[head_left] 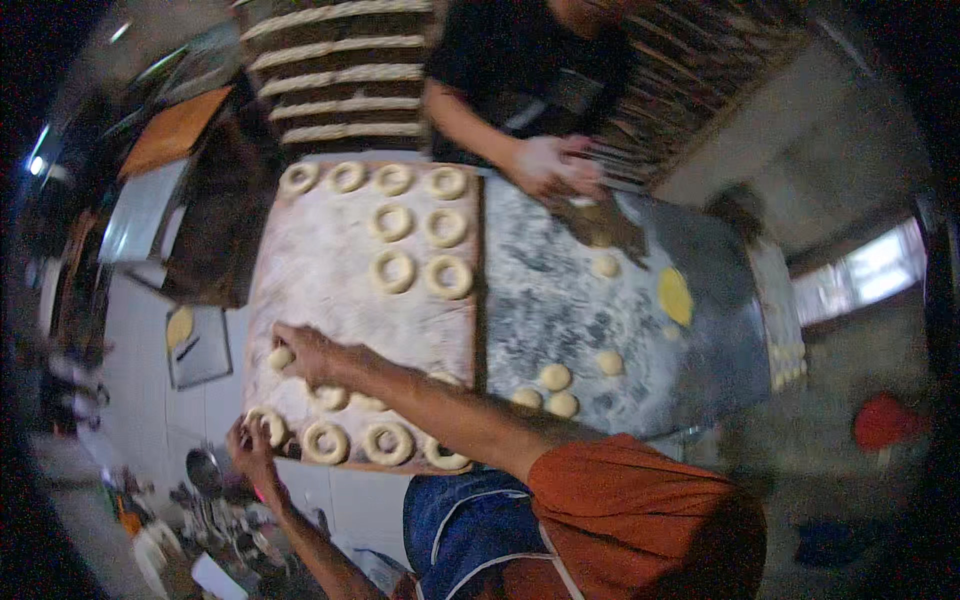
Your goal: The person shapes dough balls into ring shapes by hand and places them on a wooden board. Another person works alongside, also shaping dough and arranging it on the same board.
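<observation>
Hands apart: my right hand (312,357) grips a dough piece (281,357) beyond my left hand (254,450), which touches a dough ring (278,427), grip unclear, other rings (369,443) rightward spaced, probably against sticking.

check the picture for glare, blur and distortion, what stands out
Head view: glare from a bright patch at right and a small light at far left; head view: the co-worker's hands look smeared, the dough rings soft but readable; head view: fisheye bends the surroundings toward a dark rim.
</observation>
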{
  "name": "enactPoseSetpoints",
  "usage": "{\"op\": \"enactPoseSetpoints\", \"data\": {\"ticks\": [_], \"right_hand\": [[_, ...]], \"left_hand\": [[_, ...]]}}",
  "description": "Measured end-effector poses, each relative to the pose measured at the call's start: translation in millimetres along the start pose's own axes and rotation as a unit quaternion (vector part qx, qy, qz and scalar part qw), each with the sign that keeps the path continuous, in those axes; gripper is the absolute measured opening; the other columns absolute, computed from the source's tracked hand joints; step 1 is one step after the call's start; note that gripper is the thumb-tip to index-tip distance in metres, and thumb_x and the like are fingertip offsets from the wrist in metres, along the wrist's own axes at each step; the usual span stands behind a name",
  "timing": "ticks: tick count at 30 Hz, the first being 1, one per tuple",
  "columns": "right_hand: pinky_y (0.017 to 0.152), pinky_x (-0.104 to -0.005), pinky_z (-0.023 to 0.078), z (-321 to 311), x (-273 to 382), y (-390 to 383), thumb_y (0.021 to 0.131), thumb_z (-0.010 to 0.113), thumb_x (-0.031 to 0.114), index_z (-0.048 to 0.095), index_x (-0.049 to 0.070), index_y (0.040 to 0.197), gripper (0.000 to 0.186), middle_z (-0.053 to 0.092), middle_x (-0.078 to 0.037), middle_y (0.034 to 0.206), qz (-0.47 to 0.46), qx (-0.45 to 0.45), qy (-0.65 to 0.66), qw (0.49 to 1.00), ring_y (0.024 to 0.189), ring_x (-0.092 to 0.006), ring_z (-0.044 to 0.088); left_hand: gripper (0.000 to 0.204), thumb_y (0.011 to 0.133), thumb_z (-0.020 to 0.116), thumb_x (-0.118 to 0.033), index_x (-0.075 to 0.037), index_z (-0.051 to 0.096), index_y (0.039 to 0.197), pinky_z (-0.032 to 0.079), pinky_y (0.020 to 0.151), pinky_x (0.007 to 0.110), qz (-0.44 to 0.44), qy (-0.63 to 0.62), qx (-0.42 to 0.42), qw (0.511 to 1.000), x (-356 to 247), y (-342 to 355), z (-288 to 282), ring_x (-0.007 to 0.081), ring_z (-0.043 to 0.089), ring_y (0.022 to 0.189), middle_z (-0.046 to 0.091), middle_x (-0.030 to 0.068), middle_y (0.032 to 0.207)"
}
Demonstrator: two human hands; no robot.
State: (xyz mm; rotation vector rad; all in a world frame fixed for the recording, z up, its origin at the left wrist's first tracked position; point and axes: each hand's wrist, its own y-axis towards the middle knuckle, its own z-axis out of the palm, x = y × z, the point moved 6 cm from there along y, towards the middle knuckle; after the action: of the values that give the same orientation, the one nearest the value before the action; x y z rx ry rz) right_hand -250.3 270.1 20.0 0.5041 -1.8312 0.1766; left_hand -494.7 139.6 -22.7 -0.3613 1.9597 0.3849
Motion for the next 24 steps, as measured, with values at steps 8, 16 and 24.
{"op": "enactPoseSetpoints", "data": {"ticks": [8, 16, 24], "right_hand": [[0.085, -0.0360, 0.050, -238, -71, -265, 0.074, 0.073, 0.005, 0.061, 0.006, 0.112, 0.040, 0.063, -0.008, 0.111, 0.115, -0.308, 0.043, 0.943, 0.098, -0.0173, 0.059], [0.082, -0.0444, 0.048, -390, -119, -418, 0.071, 0.078, 0.017, 0.055, 0.004, 0.115, 0.051, 0.058, -0.018, 0.103, 0.185, -0.383, -0.264, 0.866, 0.092, -0.0327, 0.061], [0.083, -0.0476, 0.043, -411, -126, -437, 0.069, 0.080, 0.029, 0.058, 0.002, 0.103, 0.048, 0.057, -0.018, 0.094, 0.212, -0.391, -0.300, 0.844, 0.089, -0.0384, 0.055]], "left_hand": [[0.036, 0.096, 0.057, -0.022, 0.005, 0.052, 0.120, 0.047, 0.085, 0.035, 0.079, 0.103, -0.070, 0.989, -7, -47, -37, 0.0211, 0.054, 0.103, 0.056, 0.0145, 0.117], [0.042, 0.095, 0.057, -0.030, 0.003, 0.054, 0.119, 0.049, 0.083, 0.034, 0.059, -0.096, 0.002, 0.994, -93, -91, 48, 0.0225, 0.057, 0.099, 0.058, 0.0154, 0.116], [0.024, 0.093, 0.059, -0.017, 0.001, 0.058, 0.109, 0.047, 0.075, 0.032, 0.167, -0.016, -0.008, 0.986, -192, -182, 177, 0.0174, 0.056, 0.091, 0.061, 0.0097, 0.101]]}}
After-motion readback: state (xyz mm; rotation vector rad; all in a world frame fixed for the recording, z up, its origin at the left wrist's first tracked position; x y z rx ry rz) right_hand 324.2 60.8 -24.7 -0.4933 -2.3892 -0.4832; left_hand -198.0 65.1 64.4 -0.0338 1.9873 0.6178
